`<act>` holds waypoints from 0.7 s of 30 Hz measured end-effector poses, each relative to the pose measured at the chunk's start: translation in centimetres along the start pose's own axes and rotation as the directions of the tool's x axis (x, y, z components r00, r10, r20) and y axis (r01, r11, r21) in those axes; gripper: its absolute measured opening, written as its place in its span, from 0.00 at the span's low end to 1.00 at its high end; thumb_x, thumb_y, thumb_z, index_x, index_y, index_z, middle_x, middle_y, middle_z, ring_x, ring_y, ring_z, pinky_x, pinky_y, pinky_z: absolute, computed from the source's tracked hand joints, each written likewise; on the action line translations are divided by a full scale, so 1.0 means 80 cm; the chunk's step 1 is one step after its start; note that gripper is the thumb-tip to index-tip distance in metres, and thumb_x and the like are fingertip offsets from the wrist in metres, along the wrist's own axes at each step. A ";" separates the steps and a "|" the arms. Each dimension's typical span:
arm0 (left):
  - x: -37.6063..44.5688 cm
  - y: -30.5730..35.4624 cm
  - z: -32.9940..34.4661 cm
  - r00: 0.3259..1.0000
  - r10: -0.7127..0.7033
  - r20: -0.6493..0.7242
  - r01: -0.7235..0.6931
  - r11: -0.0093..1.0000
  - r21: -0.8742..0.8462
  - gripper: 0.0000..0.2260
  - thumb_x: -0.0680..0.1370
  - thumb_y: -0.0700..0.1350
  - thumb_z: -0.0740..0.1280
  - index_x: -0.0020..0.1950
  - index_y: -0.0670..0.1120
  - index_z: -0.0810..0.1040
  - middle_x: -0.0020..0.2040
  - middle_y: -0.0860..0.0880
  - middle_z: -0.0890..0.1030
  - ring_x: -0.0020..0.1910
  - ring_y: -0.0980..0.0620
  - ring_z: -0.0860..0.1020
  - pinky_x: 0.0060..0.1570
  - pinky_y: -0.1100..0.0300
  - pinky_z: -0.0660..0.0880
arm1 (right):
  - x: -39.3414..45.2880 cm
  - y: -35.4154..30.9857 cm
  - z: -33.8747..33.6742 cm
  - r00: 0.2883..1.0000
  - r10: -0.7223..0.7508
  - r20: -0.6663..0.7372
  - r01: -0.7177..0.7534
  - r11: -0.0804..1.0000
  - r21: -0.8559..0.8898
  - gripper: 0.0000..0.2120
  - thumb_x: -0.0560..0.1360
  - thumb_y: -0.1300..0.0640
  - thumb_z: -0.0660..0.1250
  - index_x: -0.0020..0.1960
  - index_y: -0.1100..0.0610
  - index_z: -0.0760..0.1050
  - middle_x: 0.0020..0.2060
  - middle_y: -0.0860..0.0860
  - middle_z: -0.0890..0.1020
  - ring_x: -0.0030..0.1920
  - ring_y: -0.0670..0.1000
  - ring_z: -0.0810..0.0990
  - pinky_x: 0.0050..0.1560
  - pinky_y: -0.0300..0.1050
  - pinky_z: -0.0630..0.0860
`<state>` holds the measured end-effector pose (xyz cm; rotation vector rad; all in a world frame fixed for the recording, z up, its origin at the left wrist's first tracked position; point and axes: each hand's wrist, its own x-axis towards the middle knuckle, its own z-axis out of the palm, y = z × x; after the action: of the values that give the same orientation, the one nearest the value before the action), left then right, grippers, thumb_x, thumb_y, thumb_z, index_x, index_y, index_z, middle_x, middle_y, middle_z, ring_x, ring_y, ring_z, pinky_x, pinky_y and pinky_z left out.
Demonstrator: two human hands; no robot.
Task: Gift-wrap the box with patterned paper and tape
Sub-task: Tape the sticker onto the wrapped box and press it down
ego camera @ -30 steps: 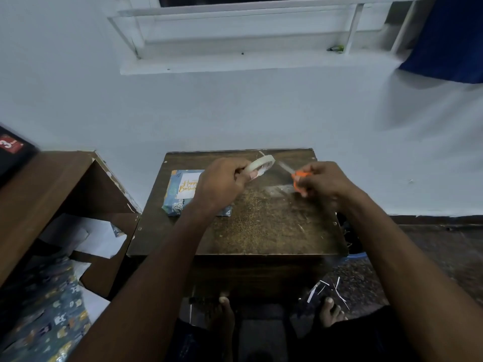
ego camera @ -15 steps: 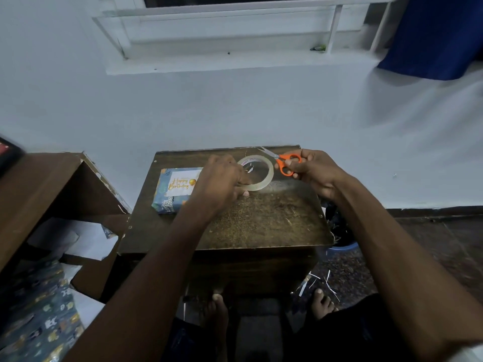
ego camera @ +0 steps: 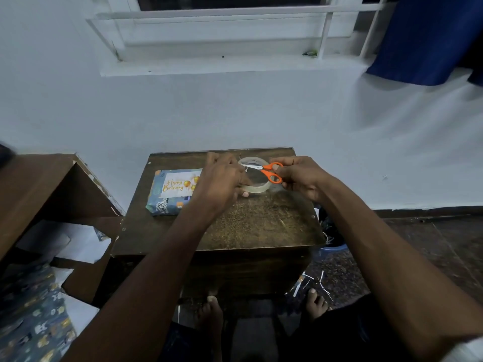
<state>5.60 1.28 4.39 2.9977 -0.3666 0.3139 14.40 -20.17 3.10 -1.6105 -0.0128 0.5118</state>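
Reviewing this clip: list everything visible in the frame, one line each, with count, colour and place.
wrapped box: 1, blue patterned paper with a Happy Birthday card, back left of the table
tape roll: 1, clear, back centre of the table, held
scissors: 1, orange handles, over the tape roll
table: 1, dark brown wood, centre
cardboard box: 1, brown, left of the table
wrapping paper: 1 sheet, blue patterned, bottom left
paper scraps: several, white, on the floor right of the table
window: 1, white frame, top
curtain: 1, dark blue, top right
left hand: 1, on the tape roll
right hand: 1, holding the scissors
feet: 2, bare, under the table
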 end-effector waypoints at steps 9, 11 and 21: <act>-0.001 -0.010 -0.001 0.997 -0.016 -0.075 0.013 0.999 -0.040 0.12 0.76 0.55 0.76 0.59 0.59 0.87 0.57 0.60 0.85 0.61 0.53 0.72 0.58 0.53 0.56 | -0.001 -0.008 0.014 1.000 0.025 -0.001 -0.025 0.999 -0.031 0.07 0.81 0.59 0.70 0.57 0.59 0.84 0.42 0.55 0.87 0.40 0.51 0.83 0.37 0.42 0.81; -0.001 -0.012 -0.001 0.997 -0.024 -0.070 0.021 0.999 -0.042 0.12 0.76 0.56 0.76 0.59 0.59 0.87 0.58 0.61 0.85 0.61 0.53 0.71 0.59 0.53 0.56 | -0.002 -0.009 0.018 0.996 0.084 -0.007 -0.084 0.996 0.016 0.07 0.81 0.60 0.70 0.58 0.59 0.83 0.45 0.58 0.88 0.43 0.55 0.86 0.43 0.47 0.84; 0.001 0.001 0.001 0.998 -0.063 0.009 0.063 0.998 -0.021 0.15 0.76 0.57 0.76 0.62 0.61 0.85 0.60 0.61 0.82 0.64 0.53 0.69 0.61 0.50 0.62 | -0.010 -0.006 0.031 0.981 0.174 0.087 -0.188 0.965 0.181 0.09 0.86 0.62 0.61 0.55 0.59 0.81 0.45 0.60 0.85 0.42 0.51 0.86 0.36 0.41 0.84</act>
<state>5.64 1.17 4.29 2.9837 -0.2737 0.2896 13.01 -18.04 3.76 -1.4146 0.1282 0.6907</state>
